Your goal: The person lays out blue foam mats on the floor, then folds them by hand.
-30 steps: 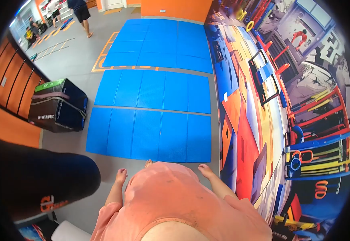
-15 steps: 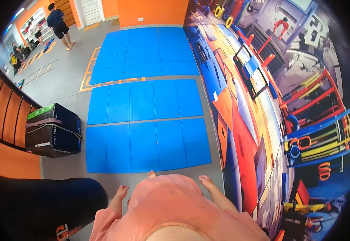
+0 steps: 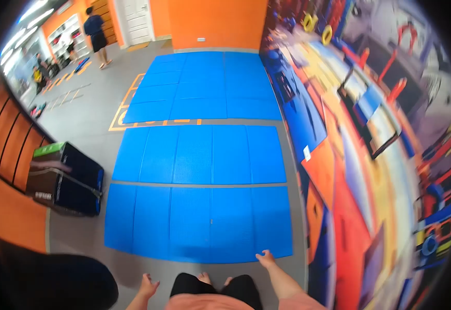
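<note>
Blue mats (image 3: 199,155) lie in 3 rows on the grey floor (image 3: 78,232), ahead of 2 hands that grasp nothing. The left hand (image 3: 148,285), fingers loosely bent, hangs short of the nearest row; the right hand (image 3: 265,258) appears against that row's near edge, towards its right corner. Between the hands, 2 bare feet (image 3: 204,278) show on the floor. Farther out, a black box (image 3: 83,178) with a green top stands left of the mats, a mural wall (image 3: 344,217) runs along their right, and an orange wall (image 3: 215,23) rises beyond.

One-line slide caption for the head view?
Left hand and right hand, both empty, before blue mats beside a brightly printed wall.
</note>
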### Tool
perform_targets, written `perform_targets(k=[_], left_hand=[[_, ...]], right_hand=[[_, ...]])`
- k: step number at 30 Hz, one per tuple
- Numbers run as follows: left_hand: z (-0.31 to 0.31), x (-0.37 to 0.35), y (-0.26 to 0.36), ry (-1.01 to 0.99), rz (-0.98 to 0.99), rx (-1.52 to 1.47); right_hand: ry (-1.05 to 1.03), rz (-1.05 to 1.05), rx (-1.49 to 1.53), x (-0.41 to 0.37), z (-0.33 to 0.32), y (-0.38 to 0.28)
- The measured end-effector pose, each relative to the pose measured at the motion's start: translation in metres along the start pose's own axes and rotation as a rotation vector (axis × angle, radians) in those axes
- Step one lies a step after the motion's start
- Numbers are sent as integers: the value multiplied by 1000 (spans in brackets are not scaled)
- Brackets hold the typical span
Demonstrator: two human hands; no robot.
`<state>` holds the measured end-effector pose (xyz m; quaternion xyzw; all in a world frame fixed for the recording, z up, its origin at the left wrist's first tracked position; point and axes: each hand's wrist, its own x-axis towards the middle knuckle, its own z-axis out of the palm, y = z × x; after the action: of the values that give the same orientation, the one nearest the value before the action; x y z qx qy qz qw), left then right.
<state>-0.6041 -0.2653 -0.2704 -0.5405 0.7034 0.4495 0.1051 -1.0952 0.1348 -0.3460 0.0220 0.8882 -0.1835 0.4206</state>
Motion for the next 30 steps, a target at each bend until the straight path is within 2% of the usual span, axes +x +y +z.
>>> perform_targets(k=[2,3,4,5,7,9,10,11,12,13,14,16,19,24,27,30], left_hand=[[16,87,-13,-26,21,210],[38,114,-33,-69,5,365],[68,151,-49,-83,-1,366],[91,193,-67,-100,-5,443],[135,291,-92,-95,2,517],[195,375,-116,137,-11,671],[228,404,-121,145,-149,659],[257,437,-119,151,-292,649],[274,443,-131,523,76,666],[279,444,-140,457,83,575],[279,447,-158,429,83,605],[277,445,-165,425,73,622],[262,452,-146,187,-179,579],[265,446,-153,233,-123,528],[265,464,-132,278,-42,504],[262,455,-114,258,-81,521]], right_hand=[[58,-41,155,82,58,0],[62,58,32,110,85,-5],[77,139,-106,135,95,-25],[73,155,-102,165,121,-23],[81,24,-297,244,168,-36],[62,6,-347,296,192,-49],[-21,9,-408,303,215,-38],[22,-84,-382,318,232,-32],[64,-150,-365,330,240,-21],[69,-101,-400,334,245,-8],[107,-77,-393,341,261,-10],[45,-16,-435,338,260,-8],[40,-16,-435,337,259,-17],[57,-32,-402,333,260,-15],[131,-62,-332,334,250,-16],[143,-91,-287,338,243,-19]])
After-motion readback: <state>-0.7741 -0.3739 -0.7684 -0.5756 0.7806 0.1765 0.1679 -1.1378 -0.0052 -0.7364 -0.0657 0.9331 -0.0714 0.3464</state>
